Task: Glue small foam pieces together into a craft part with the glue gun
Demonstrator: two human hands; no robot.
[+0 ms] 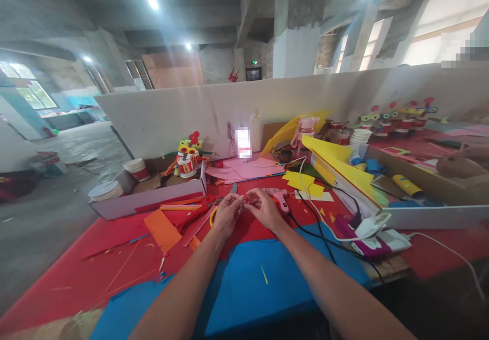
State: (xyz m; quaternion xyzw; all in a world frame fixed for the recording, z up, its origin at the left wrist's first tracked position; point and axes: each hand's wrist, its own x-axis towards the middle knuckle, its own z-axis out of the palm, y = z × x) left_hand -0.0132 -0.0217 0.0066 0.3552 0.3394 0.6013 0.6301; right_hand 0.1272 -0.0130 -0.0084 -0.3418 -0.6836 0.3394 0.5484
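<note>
My left hand [228, 211] and my right hand [263, 206] meet over the table's middle, fingertips pinched together. Between them is a small red piece [245, 199], mostly hidden by the fingers, so its kind cannot be made out. Just right of my right hand lies a pink glue gun [280, 197]. A yellow scissor handle [213, 217] shows beside my left hand, with red-handled tools [193, 220] further left. Orange paper [163, 230] lies to the left. Under my forearms spreads a blue sheet [260, 274] bearing a thin yellow scrap [265, 274].
A paper-cup figure [187, 164] stands by a left box [153, 202] holding cups. Pink sheets [244, 169] and yellow cards [305, 182] lie behind my hands. On the right are a purple power strip [355, 238], trailing cables and a long box [431, 218] with craft pieces.
</note>
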